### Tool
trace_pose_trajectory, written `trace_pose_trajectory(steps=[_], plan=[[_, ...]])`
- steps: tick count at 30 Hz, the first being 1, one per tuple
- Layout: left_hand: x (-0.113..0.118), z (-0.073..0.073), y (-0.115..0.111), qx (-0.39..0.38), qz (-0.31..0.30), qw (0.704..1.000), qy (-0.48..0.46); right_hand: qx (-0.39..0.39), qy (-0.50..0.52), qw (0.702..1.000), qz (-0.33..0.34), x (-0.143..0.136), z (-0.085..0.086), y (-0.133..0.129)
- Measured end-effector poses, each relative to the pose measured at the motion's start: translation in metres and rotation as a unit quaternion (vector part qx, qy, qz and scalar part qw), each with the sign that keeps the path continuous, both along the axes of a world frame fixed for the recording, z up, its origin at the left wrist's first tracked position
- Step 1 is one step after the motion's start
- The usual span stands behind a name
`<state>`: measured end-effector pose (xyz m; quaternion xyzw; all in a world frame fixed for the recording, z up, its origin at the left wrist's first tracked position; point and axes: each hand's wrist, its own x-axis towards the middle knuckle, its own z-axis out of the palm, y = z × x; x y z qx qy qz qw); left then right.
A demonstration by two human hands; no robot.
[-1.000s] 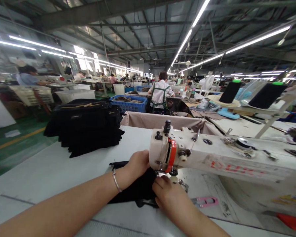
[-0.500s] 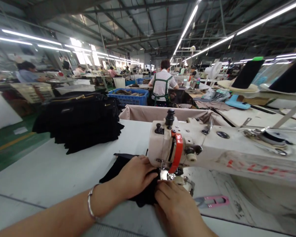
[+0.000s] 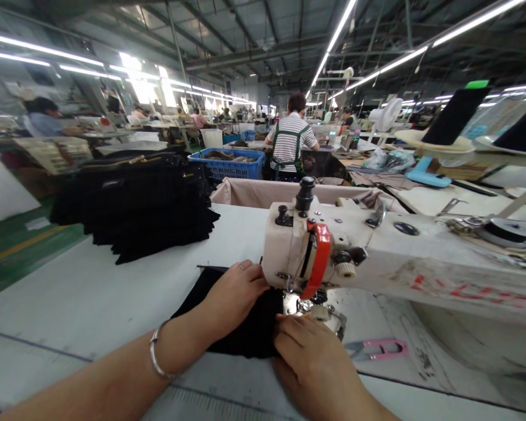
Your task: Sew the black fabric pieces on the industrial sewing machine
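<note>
A piece of black fabric (image 3: 249, 327) lies flat on the white table under the sewing machine's needle area, its right edge beside the metal presser foot (image 3: 291, 303). On the fabric's far part rests my left hand (image 3: 234, 295), fingers curled together on the cloth close to the machine head; its fingertips are partly hidden. My right hand (image 3: 309, 356) pinches the near right edge just in front of the foot, thumb underneath and out of sight. The white sewing machine (image 3: 377, 251) has an orange-red guard (image 3: 318, 260) at its head.
Pink-handled thread snips (image 3: 383, 349) lie right of my right hand. A tall stack of black sewn pieces (image 3: 135, 204) stands at the table's left. Behind the machine is a fabric-lined bin (image 3: 249, 193). Farther off are a blue crate (image 3: 228, 166) and a person in a striped shirt (image 3: 291, 140).
My left hand has moved slightly away and left, its thumb drawn in. More of the black fabric shows, lying flatter between my hands. My right hand stays at the edge.
</note>
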<state>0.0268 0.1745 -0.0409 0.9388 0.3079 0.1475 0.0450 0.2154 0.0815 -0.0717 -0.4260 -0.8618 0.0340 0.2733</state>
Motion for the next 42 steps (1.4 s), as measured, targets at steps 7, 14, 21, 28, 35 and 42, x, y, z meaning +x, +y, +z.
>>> trace_pose_trajectory(steps=[7,14,21,28,35,42], plan=[[0.007,-0.003,-0.009,0.008,-0.062,0.995,0.075,-0.008,-0.006,1.000,-0.018,-0.005,0.004,0.007],[0.002,-0.002,-0.014,-0.019,-0.086,0.995,0.046,0.011,-0.010,1.000,-0.018,-0.007,0.009,-0.001],[0.004,-0.004,-0.033,-0.011,-0.083,0.996,0.015,0.100,-0.015,0.995,0.019,-0.004,-0.002,-0.006],[0.005,-0.009,-0.031,0.065,-0.082,0.994,0.031,0.151,-0.011,0.988,0.037,-0.002,-0.010,0.001],[0.007,-0.010,-0.035,0.083,-0.066,0.994,0.005,0.186,-0.005,0.982,0.032,-0.003,-0.016,0.005],[0.004,-0.016,-0.034,0.054,-0.070,0.996,0.005,-0.004,0.012,0.996,0.088,0.002,-0.011,0.006]])
